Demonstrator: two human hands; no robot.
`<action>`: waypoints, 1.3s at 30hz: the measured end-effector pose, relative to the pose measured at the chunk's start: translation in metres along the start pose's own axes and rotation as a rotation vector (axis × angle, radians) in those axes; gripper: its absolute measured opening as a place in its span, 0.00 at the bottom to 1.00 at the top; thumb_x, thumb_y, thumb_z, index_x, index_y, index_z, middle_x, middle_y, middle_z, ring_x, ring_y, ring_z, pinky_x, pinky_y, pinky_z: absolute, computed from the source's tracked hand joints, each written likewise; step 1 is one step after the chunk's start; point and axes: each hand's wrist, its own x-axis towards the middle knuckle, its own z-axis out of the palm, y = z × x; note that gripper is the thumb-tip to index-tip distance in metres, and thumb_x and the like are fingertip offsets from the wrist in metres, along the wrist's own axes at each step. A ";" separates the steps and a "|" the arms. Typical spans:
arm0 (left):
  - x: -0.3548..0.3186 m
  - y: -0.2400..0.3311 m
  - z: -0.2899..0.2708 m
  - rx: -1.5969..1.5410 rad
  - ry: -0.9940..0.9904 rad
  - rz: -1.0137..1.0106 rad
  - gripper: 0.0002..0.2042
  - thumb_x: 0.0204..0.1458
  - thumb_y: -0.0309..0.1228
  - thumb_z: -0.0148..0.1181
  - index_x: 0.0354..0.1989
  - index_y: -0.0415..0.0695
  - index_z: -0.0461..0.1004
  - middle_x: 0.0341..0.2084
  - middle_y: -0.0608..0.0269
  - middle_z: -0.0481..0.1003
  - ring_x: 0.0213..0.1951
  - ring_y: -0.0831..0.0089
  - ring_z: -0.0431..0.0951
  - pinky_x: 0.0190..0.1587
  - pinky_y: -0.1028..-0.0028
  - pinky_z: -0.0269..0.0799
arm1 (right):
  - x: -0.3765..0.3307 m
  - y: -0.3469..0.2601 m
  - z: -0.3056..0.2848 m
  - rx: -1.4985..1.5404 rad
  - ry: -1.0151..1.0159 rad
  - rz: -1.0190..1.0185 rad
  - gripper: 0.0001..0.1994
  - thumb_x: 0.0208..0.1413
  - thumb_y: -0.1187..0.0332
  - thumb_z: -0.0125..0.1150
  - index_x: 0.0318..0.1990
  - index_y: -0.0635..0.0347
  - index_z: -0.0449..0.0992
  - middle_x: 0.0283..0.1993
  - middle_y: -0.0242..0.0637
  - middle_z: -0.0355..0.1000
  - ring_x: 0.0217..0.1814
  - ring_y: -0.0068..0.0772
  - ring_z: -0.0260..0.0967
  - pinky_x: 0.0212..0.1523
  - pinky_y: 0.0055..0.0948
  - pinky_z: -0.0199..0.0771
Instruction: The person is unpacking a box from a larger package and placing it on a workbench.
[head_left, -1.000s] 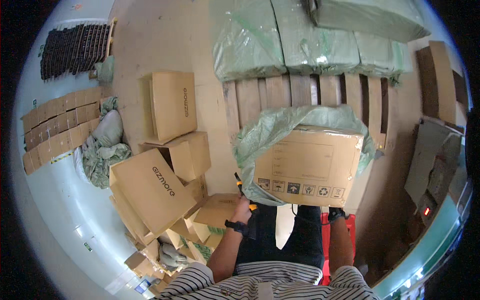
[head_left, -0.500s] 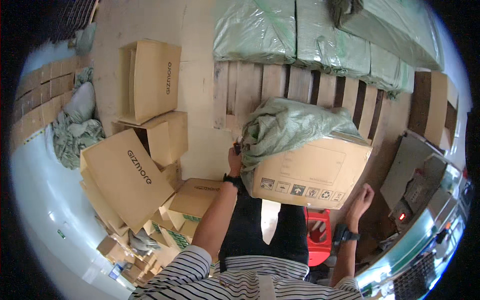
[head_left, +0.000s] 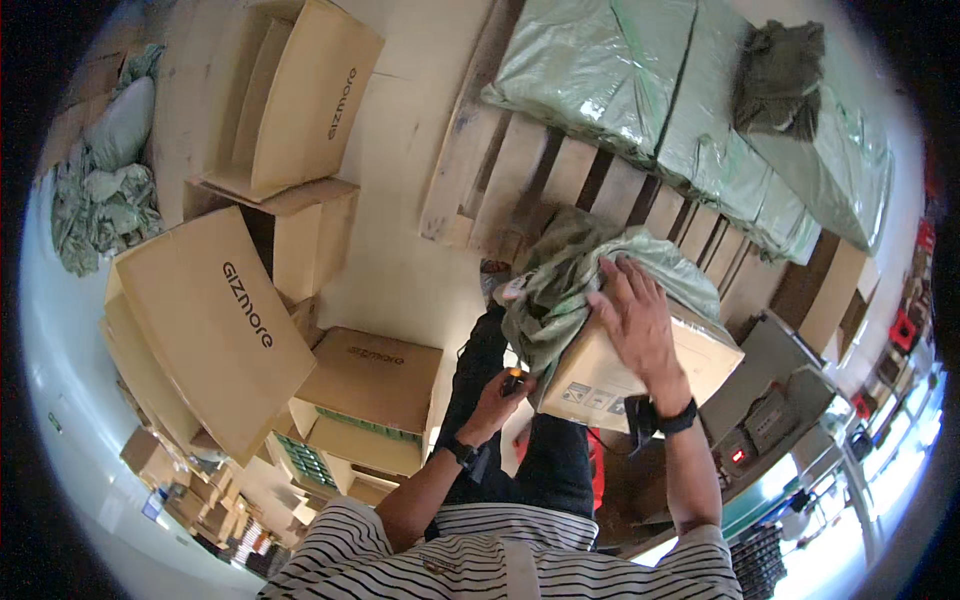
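Observation:
In front of me a cardboard box [head_left: 650,365] with printed symbols is partly covered by a green woven plastic sack [head_left: 557,290], bunched toward its left side. My right hand [head_left: 640,325] lies on the sack and the box's top edge, fingers stretched out and slightly apart. Low at the box's left, my left hand [head_left: 493,408] is closed around a small black tool with an orange end [head_left: 514,378]. Its exact kind is hard to make out. The tool is close to the sack's lower hanging edge.
Green-wrapped bales [head_left: 590,80] lie on a wooden pallet [head_left: 480,170] beyond the box. At left are large open cartons [head_left: 215,325] and a heap of green sacks [head_left: 110,210]. A grey bench scale [head_left: 765,360] is at right, and a red stool [head_left: 598,470] is beneath the box.
My right hand has come up from beside the box onto the sack. My left hand, with the tool, has moved down toward me. The sack is bunched further left, and the view has turned.

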 end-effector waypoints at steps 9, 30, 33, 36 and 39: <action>0.138 -0.049 -0.013 0.516 0.405 0.269 0.20 0.66 0.40 0.54 0.60 0.40 0.70 0.49 0.51 0.77 0.50 0.60 0.78 0.56 0.62 0.72 | 0.100 0.046 0.020 -0.223 -0.757 0.187 0.35 0.67 0.38 0.46 0.63 0.63 0.71 0.56 0.57 0.76 0.60 0.60 0.73 0.61 0.48 0.71; 0.058 -0.006 0.001 0.193 0.356 -0.139 0.11 0.63 0.41 0.56 0.42 0.47 0.75 0.28 0.69 0.79 0.27 0.79 0.75 0.27 0.75 0.64 | -0.228 0.158 0.076 0.418 0.803 0.965 0.32 0.73 0.53 0.46 0.71 0.74 0.55 0.65 0.67 0.66 0.66 0.59 0.69 0.63 0.46 0.67; 0.034 -0.016 -0.017 -0.010 0.400 -0.014 0.13 0.65 0.40 0.55 0.47 0.44 0.75 0.30 0.67 0.80 0.31 0.77 0.78 0.31 0.74 0.68 | -0.206 0.136 0.073 0.484 0.749 0.919 0.33 0.73 0.49 0.44 0.69 0.76 0.59 0.62 0.69 0.69 0.63 0.63 0.70 0.62 0.46 0.69; 0.030 -0.004 0.033 0.301 0.276 0.100 0.14 0.67 0.40 0.53 0.49 0.42 0.75 0.33 0.64 0.80 0.33 0.73 0.78 0.37 0.73 0.72 | -0.223 0.151 0.072 0.419 0.779 0.853 0.34 0.73 0.46 0.42 0.66 0.76 0.62 0.59 0.71 0.69 0.60 0.69 0.70 0.59 0.49 0.70; 0.043 -0.026 0.056 0.340 0.321 0.410 0.16 0.69 0.38 0.50 0.55 0.39 0.73 0.37 0.60 0.79 0.35 0.71 0.78 0.44 0.70 0.74 | -0.230 0.161 0.076 0.350 0.786 0.875 0.32 0.73 0.47 0.43 0.65 0.74 0.63 0.56 0.70 0.71 0.56 0.72 0.71 0.54 0.51 0.71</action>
